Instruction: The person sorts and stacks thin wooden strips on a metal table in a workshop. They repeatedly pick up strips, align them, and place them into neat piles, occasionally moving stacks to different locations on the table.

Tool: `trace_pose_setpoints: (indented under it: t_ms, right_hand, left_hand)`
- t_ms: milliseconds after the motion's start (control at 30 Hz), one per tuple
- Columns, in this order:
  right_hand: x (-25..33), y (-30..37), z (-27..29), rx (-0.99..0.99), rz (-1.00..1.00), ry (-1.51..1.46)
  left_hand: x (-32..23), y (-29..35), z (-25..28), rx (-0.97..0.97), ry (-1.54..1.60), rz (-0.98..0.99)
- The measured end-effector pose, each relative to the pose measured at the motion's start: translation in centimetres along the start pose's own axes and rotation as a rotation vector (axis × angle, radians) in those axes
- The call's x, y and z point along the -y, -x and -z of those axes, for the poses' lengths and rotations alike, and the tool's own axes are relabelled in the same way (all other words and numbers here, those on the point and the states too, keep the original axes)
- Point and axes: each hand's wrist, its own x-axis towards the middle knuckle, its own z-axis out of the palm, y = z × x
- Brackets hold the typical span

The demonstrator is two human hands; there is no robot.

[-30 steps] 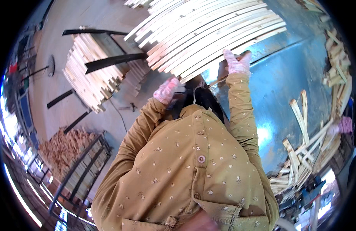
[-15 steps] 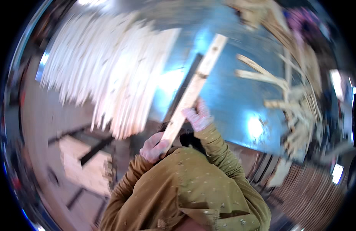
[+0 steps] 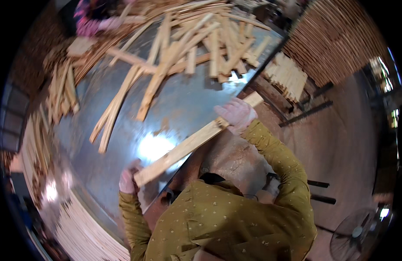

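Observation:
A pale wooden strip [image 3: 183, 150] with a dark knot slants across in front of me, above the near edge of the metal table [image 3: 122, 108]. At its lower left end my left hand [image 3: 130, 177], in a light glove, is closed on the wood. My right hand [image 3: 236, 115], gloved as well, grips it near the upper right end, with a short length sticking out past the fingers. Loose wooden strips [image 3: 170, 65] lie crossed in a heap on the far part of the table.
A row of pale strips [image 3: 90, 228] is laid side by side at the lower left. Stacked strips [image 3: 285, 76] rest on a metal frame to the right, below a tall wood stack [image 3: 340, 41]. A fan [image 3: 353, 232] stands lower right. Another person's gloved hand [image 3: 110, 24] is at the far left.
My body and view have turned to the right, so the row of strips now lies lower left. The wooden strip has swung from steep to a shallower slant, and my hands are farther apart.

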Motion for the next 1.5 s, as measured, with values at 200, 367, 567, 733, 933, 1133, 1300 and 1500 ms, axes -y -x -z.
trace_pose_setpoints:
  t_ms: [200,367,567,733,933,1133,1300,1500]
  right_hand:
    - [-14.4,13.9,-6.5,-0.14,-1.025,-0.248]
    - [-24.1,16.1,-7.5,-0.212,-1.428,-0.491]
    - [-41.3,22.6,-14.6,-0.306,-1.723,-0.595]
    - [-53.6,28.9,-15.7,-0.223,-1.919,-0.462]
    - [-68.1,34.2,-17.2,-0.018,-2.135,-0.439]
    - [-78.3,40.9,-27.2,0.108,-2.17,-0.56]
    - [-81.0,41.7,-33.2,0.265,-2.007,-0.656]
    - [-81.6,54.2,-43.5,0.692,-1.505,-0.39]
  left_hand:
    - [2.8,-15.9,-13.8,-0.454,0.22,0.273]
    - [3.3,-23.1,-25.9,-0.208,-0.077,0.004]
    - [-2.8,-32.9,-41.9,0.024,-0.314,-0.477]
    - [-8.5,-37.5,-57.3,0.129,-1.006,-0.504]
    - [-4.8,-42.1,-67.0,0.082,-1.796,-0.124]
    - [-1.8,-43.9,-67.5,-0.262,-1.816,-0.084]
    - [-2.4,-44.6,-68.5,-0.446,-1.592,0.174]
    - [-3.4,-50.6,-75.9,-0.405,-1.425,0.153]
